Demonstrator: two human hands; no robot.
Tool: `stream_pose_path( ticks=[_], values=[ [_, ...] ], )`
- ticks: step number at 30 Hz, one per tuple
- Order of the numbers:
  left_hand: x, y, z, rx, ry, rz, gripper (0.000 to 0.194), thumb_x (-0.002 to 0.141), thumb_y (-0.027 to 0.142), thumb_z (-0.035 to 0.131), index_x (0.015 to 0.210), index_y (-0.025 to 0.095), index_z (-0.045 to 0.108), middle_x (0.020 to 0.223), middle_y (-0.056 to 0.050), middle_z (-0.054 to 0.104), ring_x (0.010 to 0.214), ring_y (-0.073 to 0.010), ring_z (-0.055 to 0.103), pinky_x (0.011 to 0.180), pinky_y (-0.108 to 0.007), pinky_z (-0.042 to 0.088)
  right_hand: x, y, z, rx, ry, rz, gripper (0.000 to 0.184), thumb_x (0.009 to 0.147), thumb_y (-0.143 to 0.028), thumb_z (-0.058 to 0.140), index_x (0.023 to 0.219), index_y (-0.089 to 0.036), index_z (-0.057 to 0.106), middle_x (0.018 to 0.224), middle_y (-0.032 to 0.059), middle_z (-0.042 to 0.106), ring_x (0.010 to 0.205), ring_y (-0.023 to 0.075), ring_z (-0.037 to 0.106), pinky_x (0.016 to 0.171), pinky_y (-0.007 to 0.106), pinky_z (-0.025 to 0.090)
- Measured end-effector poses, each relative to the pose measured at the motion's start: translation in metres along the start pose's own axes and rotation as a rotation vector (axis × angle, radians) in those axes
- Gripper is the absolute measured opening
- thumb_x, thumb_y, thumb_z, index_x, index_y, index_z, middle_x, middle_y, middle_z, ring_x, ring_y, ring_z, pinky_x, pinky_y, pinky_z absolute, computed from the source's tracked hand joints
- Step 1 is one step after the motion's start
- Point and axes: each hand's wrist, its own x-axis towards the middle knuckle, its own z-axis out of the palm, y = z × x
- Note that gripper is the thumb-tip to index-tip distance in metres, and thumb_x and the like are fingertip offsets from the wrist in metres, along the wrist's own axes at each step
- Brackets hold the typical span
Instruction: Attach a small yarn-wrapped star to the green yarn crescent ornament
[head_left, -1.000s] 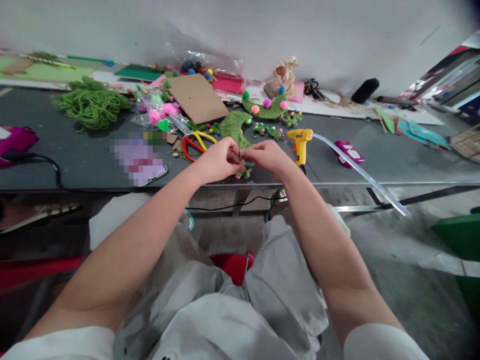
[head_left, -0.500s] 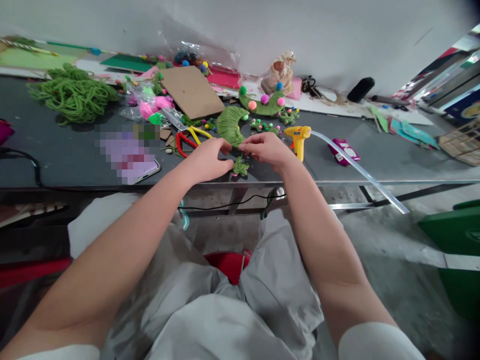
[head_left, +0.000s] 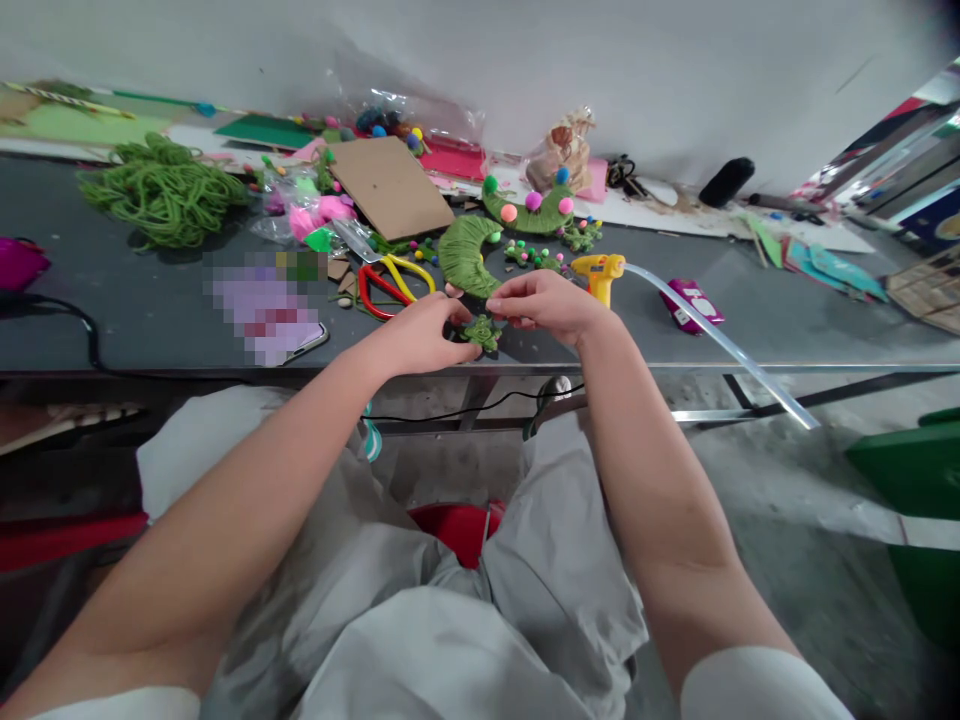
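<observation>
My left hand (head_left: 417, 338) and my right hand (head_left: 545, 303) meet at the front edge of the dark table (head_left: 150, 310). Both pinch a small green yarn-wrapped ornament (head_left: 480, 331) held between their fingertips, just above the table edge. Right behind it lies a green yarn-wrapped crescent (head_left: 465, 256). A yellow glue gun (head_left: 600, 275) stands just right of my right hand, with a long clear glue stick (head_left: 720, 343) jutting out past the table edge.
Red-and-yellow scissors (head_left: 386, 283), a phone (head_left: 289, 335), a heap of green cord (head_left: 165, 190), a cardboard sheet (head_left: 390, 185), a pompom-studded green crescent (head_left: 529, 212) and bags of pompoms lie on the table. A black cable runs at the left. A green bin (head_left: 911, 470) stands at the right.
The hands have dropped slightly toward the table edge, and the small green ornament now shows clearly between the fingertips. The view has shifted a little.
</observation>
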Motion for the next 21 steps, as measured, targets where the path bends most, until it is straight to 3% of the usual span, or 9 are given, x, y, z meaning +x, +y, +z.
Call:
stream_pose_path(
  ticks=[7, 15, 21],
  values=[
    [0.0040, 0.0042, 0.0047, 0.024, -0.013, -0.025, 0.050, 0.087, 0.047, 0.081, 0.124, 0.015, 0.076, 0.126, -0.016, 0.074, 0.111, -0.0318, 0.072, 0.095, -0.040, 0.057, 0.0000, 0.0006, 0.0013, -0.035, -0.020, -0.007, 0.035, 0.084, -0.040, 0.094, 0.065, -0.018, 0.075, 0.068, 0.0020, 0.064, 0.061, 0.0096, 0.048, 0.052, 0.027, 0.033],
    [0.0055, 0.0060, 0.0032, 0.009, -0.036, -0.070, 0.045, 0.084, 0.043, 0.085, 0.119, 0.017, 0.076, 0.115, -0.012, 0.076, 0.101, -0.0281, 0.072, 0.088, -0.037, 0.056, -0.0029, -0.0045, 0.0035, -0.078, -0.032, 0.061, 0.023, 0.079, -0.033, 0.097, 0.073, -0.018, 0.080, 0.071, 0.0016, 0.068, 0.060, 0.0093, 0.049, 0.054, 0.028, 0.035],
    [0.0036, 0.0097, 0.0016, 0.002, -0.045, -0.104, 0.051, 0.082, 0.045, 0.087, 0.123, 0.017, 0.075, 0.115, -0.011, 0.075, 0.101, -0.0282, 0.071, 0.087, -0.037, 0.056, -0.0007, -0.0039, 0.0074, -0.077, 0.008, 0.033, 0.037, 0.077, -0.039, 0.100, 0.063, -0.018, 0.073, 0.063, -0.0014, 0.059, 0.059, 0.0088, 0.045, 0.055, 0.029, 0.034]
  ],
)
